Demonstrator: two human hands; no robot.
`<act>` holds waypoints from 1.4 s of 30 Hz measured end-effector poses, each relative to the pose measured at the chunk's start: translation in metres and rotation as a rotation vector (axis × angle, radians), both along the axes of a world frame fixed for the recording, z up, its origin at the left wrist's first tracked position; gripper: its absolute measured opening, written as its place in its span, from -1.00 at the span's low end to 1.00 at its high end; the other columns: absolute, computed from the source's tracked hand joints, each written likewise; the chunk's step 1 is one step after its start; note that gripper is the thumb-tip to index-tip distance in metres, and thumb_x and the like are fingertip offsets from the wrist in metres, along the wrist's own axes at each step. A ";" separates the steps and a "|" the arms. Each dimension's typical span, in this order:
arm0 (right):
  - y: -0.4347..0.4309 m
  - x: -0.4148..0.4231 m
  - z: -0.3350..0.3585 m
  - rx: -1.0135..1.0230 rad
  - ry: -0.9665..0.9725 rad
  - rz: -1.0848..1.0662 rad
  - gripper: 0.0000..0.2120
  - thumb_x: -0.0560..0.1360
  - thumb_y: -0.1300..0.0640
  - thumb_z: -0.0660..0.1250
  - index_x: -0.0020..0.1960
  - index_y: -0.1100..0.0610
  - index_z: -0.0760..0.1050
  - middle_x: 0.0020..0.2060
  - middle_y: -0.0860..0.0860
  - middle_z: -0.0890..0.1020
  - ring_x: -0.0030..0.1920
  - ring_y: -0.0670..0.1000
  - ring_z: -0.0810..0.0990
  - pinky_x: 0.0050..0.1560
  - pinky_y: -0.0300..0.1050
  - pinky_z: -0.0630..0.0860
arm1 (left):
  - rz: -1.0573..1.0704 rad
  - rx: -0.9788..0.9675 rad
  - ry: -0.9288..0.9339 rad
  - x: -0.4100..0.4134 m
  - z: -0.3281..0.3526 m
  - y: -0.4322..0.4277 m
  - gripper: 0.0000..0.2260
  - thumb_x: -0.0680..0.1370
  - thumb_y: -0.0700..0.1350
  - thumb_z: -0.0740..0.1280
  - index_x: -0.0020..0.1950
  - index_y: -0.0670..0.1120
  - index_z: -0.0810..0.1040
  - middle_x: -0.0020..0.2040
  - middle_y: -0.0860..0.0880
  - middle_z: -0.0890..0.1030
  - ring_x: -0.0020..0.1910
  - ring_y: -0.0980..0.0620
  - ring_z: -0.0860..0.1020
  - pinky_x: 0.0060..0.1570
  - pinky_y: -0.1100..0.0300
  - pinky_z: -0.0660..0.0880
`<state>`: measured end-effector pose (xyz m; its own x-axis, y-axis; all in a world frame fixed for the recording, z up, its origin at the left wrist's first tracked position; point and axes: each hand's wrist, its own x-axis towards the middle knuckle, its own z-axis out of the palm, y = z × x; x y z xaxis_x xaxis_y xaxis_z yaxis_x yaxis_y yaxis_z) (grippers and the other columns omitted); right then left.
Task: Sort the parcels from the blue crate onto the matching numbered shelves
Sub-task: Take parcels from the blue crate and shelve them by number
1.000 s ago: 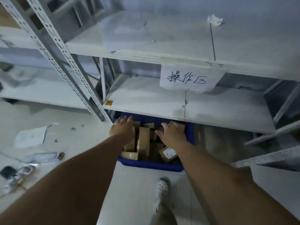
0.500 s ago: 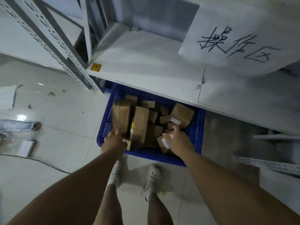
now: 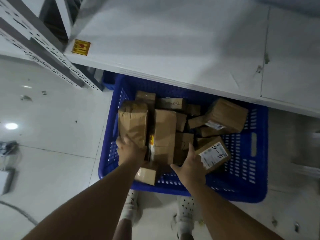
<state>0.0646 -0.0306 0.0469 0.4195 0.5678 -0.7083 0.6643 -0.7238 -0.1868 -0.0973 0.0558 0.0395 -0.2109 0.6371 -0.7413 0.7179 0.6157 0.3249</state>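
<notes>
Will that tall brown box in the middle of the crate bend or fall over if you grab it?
Probably stiff: the tall brown box has straight cardboard edges. Seemingly propped on end, it may tip once freed.

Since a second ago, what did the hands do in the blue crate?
The blue crate seems to have slid out from under the shelf toward the person. The left hand moved onto the tall left parcel; the right hand reached in beside the labelled parcel. No parcel has left the crate.
</notes>
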 end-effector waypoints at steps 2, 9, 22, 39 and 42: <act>0.008 -0.012 -0.022 0.048 -0.035 0.091 -0.03 0.45 -0.17 0.40 0.55 -0.08 -0.23 0.49 0.17 0.15 0.43 0.16 0.28 0.30 0.03 0.38 | 0.082 0.031 0.013 -0.003 -0.024 0.010 -0.17 0.47 -0.05 0.42 0.55 -0.07 -0.06 0.54 -0.08 -0.08 0.47 -0.24 0.11 0.38 -0.18 0.26; 0.041 -0.047 -0.088 0.142 0.011 0.017 0.07 0.38 -0.19 0.46 0.46 -0.29 -0.37 0.52 0.17 -0.12 0.50 0.28 0.07 0.36 0.27 0.33 | 0.179 0.149 0.018 -0.004 -0.080 0.026 0.06 0.36 0.11 0.49 0.54 -0.01 -0.25 0.50 -0.13 0.01 0.47 -0.23 0.07 0.41 -0.19 0.17; 0.064 -0.050 -0.126 0.066 -0.005 -0.236 0.22 0.32 -0.19 0.51 0.45 -0.23 -0.49 0.42 0.25 0.14 0.37 0.28 0.25 0.30 0.29 0.33 | 0.246 0.317 0.082 0.015 -0.104 0.033 0.13 0.31 0.10 0.51 0.53 0.03 -0.31 0.51 -0.11 0.03 0.48 -0.20 0.05 0.46 -0.18 0.04; 0.053 0.069 0.014 0.423 0.377 -0.474 0.09 0.31 0.06 0.57 0.56 -0.20 -0.11 0.49 0.01 0.21 0.42 0.10 0.32 0.35 0.17 0.37 | 0.096 0.591 -0.199 0.045 0.052 0.051 0.11 0.29 0.03 0.56 0.56 0.06 -0.20 0.51 -0.06 0.12 0.49 -0.08 0.12 0.46 -0.11 0.13; 0.051 0.085 0.051 0.377 0.515 -0.531 0.05 0.30 0.08 0.57 0.55 -0.20 -0.04 0.42 0.00 0.36 0.36 0.08 0.42 0.32 0.21 0.40 | 0.145 0.500 -0.268 0.046 0.086 0.052 0.07 0.28 0.08 0.54 0.54 0.15 -0.15 0.46 -0.08 0.22 0.44 -0.12 0.23 0.37 -0.21 0.28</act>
<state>0.1494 0.0203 0.0983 0.3739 0.6235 -0.6866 0.0169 -0.7448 -0.6671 -0.0518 0.1076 0.1253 -0.1690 0.9020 -0.3973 0.4906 0.4266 0.7598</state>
